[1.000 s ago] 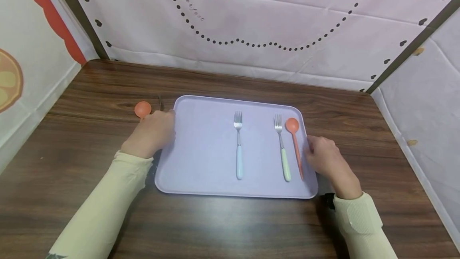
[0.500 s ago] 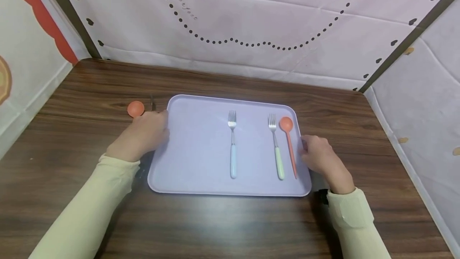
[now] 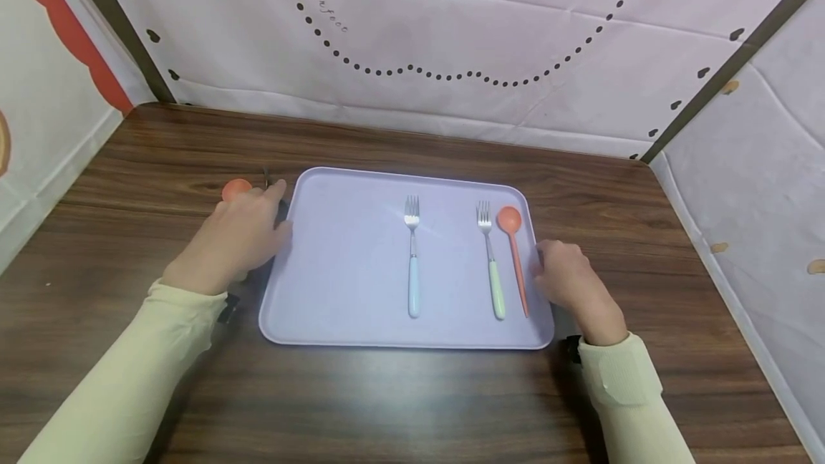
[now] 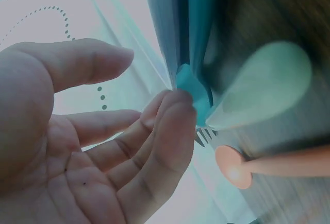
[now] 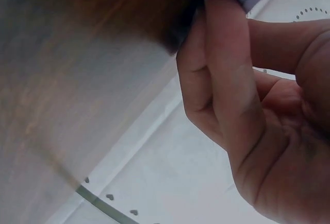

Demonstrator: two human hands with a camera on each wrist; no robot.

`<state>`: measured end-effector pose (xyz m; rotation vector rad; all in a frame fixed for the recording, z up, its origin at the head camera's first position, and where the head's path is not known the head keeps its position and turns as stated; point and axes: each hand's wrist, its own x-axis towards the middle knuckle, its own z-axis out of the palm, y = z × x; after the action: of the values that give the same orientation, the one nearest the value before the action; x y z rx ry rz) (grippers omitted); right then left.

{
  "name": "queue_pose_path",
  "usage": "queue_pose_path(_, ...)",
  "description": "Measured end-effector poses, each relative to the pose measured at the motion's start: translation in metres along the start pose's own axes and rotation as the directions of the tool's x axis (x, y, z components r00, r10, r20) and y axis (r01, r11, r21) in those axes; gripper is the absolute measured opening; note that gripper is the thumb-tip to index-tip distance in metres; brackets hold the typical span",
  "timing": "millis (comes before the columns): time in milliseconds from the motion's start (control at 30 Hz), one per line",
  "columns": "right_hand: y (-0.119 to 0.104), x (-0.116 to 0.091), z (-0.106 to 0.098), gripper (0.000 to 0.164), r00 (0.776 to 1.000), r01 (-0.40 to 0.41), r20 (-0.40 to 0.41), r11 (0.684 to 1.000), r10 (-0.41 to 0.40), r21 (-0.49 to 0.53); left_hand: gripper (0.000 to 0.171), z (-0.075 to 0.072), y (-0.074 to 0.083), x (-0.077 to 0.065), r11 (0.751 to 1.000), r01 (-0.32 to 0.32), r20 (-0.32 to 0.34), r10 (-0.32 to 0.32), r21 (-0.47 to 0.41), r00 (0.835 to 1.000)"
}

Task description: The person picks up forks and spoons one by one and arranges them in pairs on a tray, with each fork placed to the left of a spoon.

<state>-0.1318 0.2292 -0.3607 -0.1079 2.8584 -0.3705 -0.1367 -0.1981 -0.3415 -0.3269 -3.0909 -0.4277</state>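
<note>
A lavender tray (image 3: 341,271) lies on the table. My right hand (image 3: 570,278) pinches its right rim, fingertips under the edge and thumb over it in the right wrist view. Beside the left rim, my left hand (image 3: 228,238) is loosely spread and holds nothing. On the tray are a blue-handled fork (image 3: 414,285), a green-handled fork (image 3: 496,292) and an orange spoon (image 3: 509,219). Another orange spoon (image 4: 233,167) lies left of the tray, partly behind my left hand. Near those fingertips show a teal utensil (image 4: 195,87), a pale green rounded piece (image 4: 268,85) and fork tines (image 4: 206,135).
The dark wooden table (image 3: 387,407) extends around the tray. Behind it hangs a pale cloth (image 3: 490,20) printed with a rabbit and dotted line, with further cloth walls (image 3: 780,156) at both sides.
My left hand has let go of the tray's left rim and moved off to the left, its fingers spreading over the orange spoon there. The right hand keeps its hold; the whole view shifts slightly.
</note>
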Motion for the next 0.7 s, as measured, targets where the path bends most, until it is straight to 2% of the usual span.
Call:
queue_pose_path(233, 0.003, -0.001, 0.001, 0.043, 1.000, 0.017, -0.012, 1.000, -0.017, 0.006, 0.057, 0.001, -0.006, -0.005, 1.000, 0.005, -0.051, -0.004, 0.027, 0.999)
queue_pose_path(467, 0.004, 0.000, 0.000, 0.042, 1.000, 0.025, -0.013, 1.000, -0.025, 0.007, 0.056, 0.002, -0.014, -0.010, 0.998, 0.017, -0.065, -0.013, 0.060, 0.998)
queue_pose_path(567, 0.003, 0.000, -0.001, 0.043, 1.000, 0.015, -0.005, 1.000, -0.015, 0.020, 0.053, 0.002, -0.015, -0.013, 0.998, 0.013, -0.080, -0.008, 0.064, 0.997)
queue_pose_path(700, 0.005, 0.000, 0.000, 0.041, 1.000, 0.025, -0.018, 0.999, -0.024, 0.021, 0.041, 0.003, -0.017, -0.017, 0.997, -0.009, -0.108, 0.017, 0.071, 0.994)
